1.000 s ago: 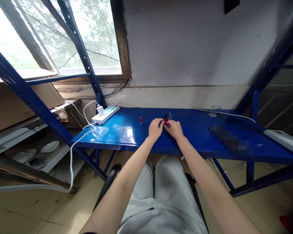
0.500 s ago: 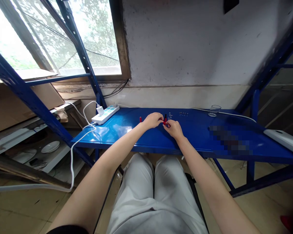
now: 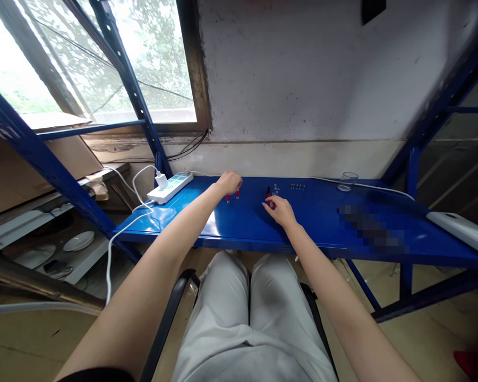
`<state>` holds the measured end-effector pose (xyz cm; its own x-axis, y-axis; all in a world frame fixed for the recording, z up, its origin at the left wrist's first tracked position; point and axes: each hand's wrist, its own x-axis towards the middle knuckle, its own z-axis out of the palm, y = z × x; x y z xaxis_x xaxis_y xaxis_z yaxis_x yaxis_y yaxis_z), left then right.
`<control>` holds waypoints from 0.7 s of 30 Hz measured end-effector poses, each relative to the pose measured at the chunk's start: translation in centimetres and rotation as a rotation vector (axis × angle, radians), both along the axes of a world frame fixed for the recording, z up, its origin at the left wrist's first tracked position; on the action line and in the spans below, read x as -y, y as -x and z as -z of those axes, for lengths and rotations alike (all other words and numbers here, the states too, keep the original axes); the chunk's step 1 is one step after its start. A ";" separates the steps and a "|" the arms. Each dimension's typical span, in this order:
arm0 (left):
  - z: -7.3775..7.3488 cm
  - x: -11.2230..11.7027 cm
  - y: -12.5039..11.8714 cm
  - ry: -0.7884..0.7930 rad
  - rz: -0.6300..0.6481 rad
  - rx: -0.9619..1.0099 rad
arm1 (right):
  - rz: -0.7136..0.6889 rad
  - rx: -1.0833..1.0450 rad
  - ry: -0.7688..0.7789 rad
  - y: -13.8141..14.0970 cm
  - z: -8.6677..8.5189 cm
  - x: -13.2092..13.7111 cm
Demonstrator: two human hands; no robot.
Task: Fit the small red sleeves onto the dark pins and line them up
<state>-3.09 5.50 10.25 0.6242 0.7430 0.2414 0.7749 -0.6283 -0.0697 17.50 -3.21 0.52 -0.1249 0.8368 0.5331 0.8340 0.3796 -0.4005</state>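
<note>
- The blue table (image 3: 322,212) spans the width in front of the seated person, its far edge along the wall.
- A white device (image 3: 462,231) lies along the table's right edge.
- A dark, pixelated item (image 3: 370,229) lies between that device and the middle of the surface.
- The white power strip (image 3: 170,187) runs along the left edge, towards the far left corner.
- The left hand (image 3: 229,183) is over the surface towards the far edge, its fingers drawn together in a pinch on a small red piece.
- The right hand (image 3: 281,210) is nearer the middle, half curled, thumb and forefinger a little apart and apparently holding nothing.
- A clear glass (image 3: 347,182) stands by the far edge, towards the far right corner.
- A black-and-red piece (image 3: 268,191) is just beyond the right hand's fingertips; whether they touch is unclear.
- The pinched red piece (image 3: 238,194) is just right of a second red piece (image 3: 228,198) on the surface.
- Small clear pieces (image 3: 276,189) sit beside the black-and-red one, and a row of tiny bits (image 3: 298,187) lies further right, near the far edge.
</note>
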 end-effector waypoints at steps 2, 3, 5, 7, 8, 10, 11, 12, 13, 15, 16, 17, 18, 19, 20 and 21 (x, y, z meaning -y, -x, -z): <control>0.3 -0.2 0.7 0.014 -0.043 -0.079 | -0.023 -0.015 -0.029 0.0 0.1 0.0; 0.4 -0.3 0.9 0.024 -0.064 -0.111 | -0.034 -0.022 -0.046 0.0 0.2 -0.1; 0.7 -0.3 1.3 0.036 -0.096 -0.156 | -0.051 -0.033 -0.072 0.0 0.3 -0.3; 0.9 -0.3 1.5 0.039 -0.117 -0.179 | -0.058 -0.040 -0.087 -0.1 0.5 -0.4; 0.9 -0.4 1.6 0.040 -0.123 -0.183 | -0.058 -0.042 -0.088 -0.1 0.5 -0.5; 1.0 -0.4 1.6 0.046 -0.130 -0.180 | -0.058 -0.044 -0.084 -0.1 0.6 -0.5; 1.0 -0.4 1.6 0.051 -0.133 -0.175 | -0.056 -0.044 -0.081 -0.2 0.6 -0.5; 1.0 -0.4 1.6 0.055 -0.136 -0.170 | -0.055 -0.043 -0.078 -0.1 0.5 -0.5; 1.0 -0.4 1.6 0.058 -0.140 -0.167 | -0.052 -0.041 -0.076 -0.1 0.5 -0.4; 0.9 -0.3 1.5 0.062 -0.144 -0.167 | -0.048 -0.035 -0.070 -0.1 0.4 -0.4; 0.9 -0.3 1.4 0.065 -0.146 -0.167 | -0.047 -0.033 -0.066 -0.1 0.4 -0.3; 0.8 -0.3 1.4 0.069 -0.147 -0.169 | -0.047 -0.031 -0.062 -0.1 0.4 -0.3; 0.8 -0.3 1.3 0.075 -0.147 -0.169 | -0.047 -0.031 -0.059 -0.1 0.3 -0.3; 0.7 -0.2 1.2 0.082 -0.145 -0.170 | -0.047 -0.032 -0.057 0.0 0.3 -0.2; 0.6 -0.2 1.1 0.088 -0.144 -0.172 | -0.048 -0.033 -0.057 0.0 0.3 -0.2; 0.6 -0.2 1.0 0.093 -0.145 -0.174 | -0.048 -0.035 -0.056 0.0 0.3 -0.2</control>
